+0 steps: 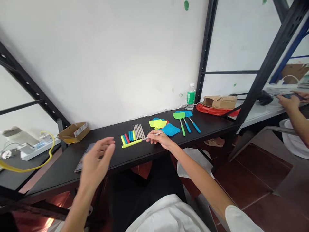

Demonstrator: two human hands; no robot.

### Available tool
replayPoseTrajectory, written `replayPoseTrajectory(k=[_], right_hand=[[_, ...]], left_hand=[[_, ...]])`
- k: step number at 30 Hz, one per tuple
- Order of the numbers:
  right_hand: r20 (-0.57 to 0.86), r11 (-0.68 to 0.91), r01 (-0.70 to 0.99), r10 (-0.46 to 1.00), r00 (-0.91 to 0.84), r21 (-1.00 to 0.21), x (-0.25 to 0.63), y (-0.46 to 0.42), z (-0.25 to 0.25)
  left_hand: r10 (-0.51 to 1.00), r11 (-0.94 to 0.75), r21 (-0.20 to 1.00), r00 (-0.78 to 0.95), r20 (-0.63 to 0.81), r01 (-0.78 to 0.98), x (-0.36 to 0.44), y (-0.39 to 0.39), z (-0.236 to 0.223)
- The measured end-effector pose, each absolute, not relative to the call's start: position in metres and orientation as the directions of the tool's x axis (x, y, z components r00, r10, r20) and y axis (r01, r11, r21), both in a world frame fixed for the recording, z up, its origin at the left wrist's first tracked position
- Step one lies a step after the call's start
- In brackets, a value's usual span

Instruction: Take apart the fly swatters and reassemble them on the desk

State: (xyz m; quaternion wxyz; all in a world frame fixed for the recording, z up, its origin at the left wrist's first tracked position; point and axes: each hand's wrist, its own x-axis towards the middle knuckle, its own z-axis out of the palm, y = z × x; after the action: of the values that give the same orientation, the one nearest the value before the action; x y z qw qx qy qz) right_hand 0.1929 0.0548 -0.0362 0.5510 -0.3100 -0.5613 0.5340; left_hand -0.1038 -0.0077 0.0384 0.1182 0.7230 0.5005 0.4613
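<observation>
My right hand (158, 138) is closed on the thin metal rod of a fly swatter handle (132, 143) with a long yellow-green grip pointing left. The rod's right end reaches toward a stack of blue swatter heads (171, 129); whether it is joined to one I cannot tell. My left hand (98, 159) hovers over the left part of the table, fingers apart and slightly curled, with nothing in it. Between the hands lie a row of coloured grips (127, 137) and several grey metal rods (138, 131). Yellow swatter heads (158, 123) lie behind the blue ones.
Three assembled fly swatters (182, 120) lie to the right. At the back right stand a water bottle (191, 97) and a cardboard box (220, 101) on red plastic. A small open box (73, 132) and a flat tablet-like item (80, 162) are left. Another person's hands (292, 101) show far right.
</observation>
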Motion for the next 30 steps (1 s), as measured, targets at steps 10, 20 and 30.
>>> replayPoseTrajectory(k=[10,20,30], right_hand=[[0.328,0.286,-0.167,0.875,-0.355,-0.944,0.192,0.049,-0.033],[0.26,0.229,-0.184,0.95,-0.17,-0.956,0.19,0.059,-0.043],[0.282,0.28,-0.031,0.947,-0.156,-0.959,0.187,0.058,-0.046]], left_hand=[[0.864,-0.498,0.706,0.353,0.358,0.503,-0.1,0.028,-0.025],[0.933,-0.36,0.9,0.09,0.349,0.247,-0.126,0.056,-0.046],[0.935,-0.349,0.907,0.161,0.317,0.238,-0.125,0.055,-0.047]])
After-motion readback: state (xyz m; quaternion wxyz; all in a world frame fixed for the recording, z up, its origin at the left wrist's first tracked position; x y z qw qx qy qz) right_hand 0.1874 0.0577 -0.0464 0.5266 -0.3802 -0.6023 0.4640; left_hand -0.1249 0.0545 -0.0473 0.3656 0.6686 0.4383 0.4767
